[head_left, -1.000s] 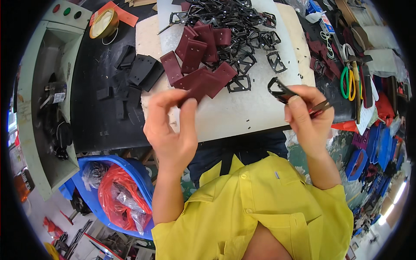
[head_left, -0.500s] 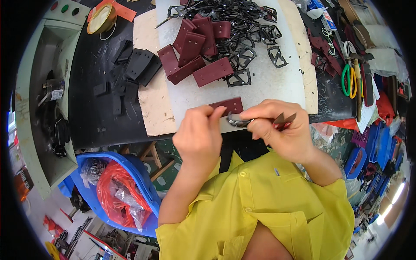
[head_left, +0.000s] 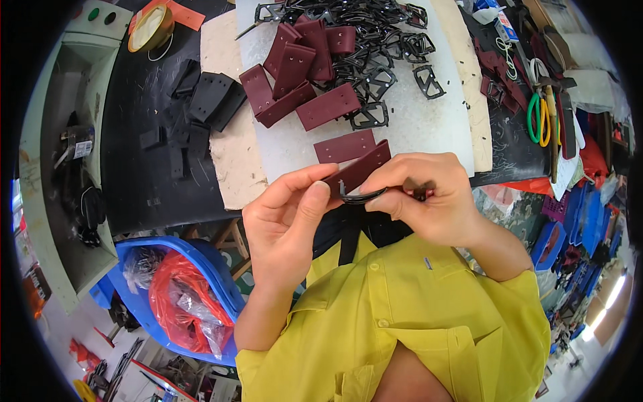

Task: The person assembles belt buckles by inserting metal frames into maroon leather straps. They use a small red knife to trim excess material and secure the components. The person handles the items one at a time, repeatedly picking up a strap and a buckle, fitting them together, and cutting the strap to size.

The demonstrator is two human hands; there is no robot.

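Note:
Between finger and thumb, my left hand [head_left: 284,218] grips a maroon leather strap piece [head_left: 364,166], which stands tilted on edge. My right hand [head_left: 429,197] pinches a black metal buckle [head_left: 362,197] against the strap's near end. A dark tool with a bit of red [head_left: 420,189] is tucked in my right palm; its kind is mostly hidden. Just beyond my hands, another maroon strap piece [head_left: 343,145] with small holes lies flat on the white board [head_left: 288,155]. Folded maroon strap pieces [head_left: 293,70] are heaped farther back, beside a pile of black buckles [head_left: 375,50].
Black strap pieces [head_left: 216,100] lie left of the board on the black table [head_left: 161,204]. Scissors with green and yellow handles [head_left: 540,122] are at the right. A blue bin [head_left: 231,295] holding red plastic bags stands below the table's left side.
My left hand has taken hold of a maroon strap piece and brought it to the buckle. The buckle in my right hand has come slightly nearer to me.

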